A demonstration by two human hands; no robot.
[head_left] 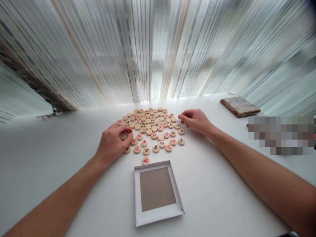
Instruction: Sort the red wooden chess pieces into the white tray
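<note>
1. Left hand [114,138]: fingers curled over 1 disc [123,136]; I cannot tell if gripped.
2. Right hand [197,120]: fingers narrow; holding, cannot tell.
3. Wooden discs [148,126]: between hands, left nearer, toward table's [98,204] far edge; round, no long axis.

Pale wood dotted with red and black, on white, before a striped curtain.
The round pieces [154,128] are light tan; some carry red characters, others black ones, and several show plain faces. The tabletop [212,191] is white, shading to grey at the left. The shallow tray [158,189] has a white rim around a flat grey-brown panel. Behind, the curtain [158,49] runs in white, grey and tan stripes, a few dark and dashed. The box [243,104] at right has brown edges and a pale top with dark writing.
</note>
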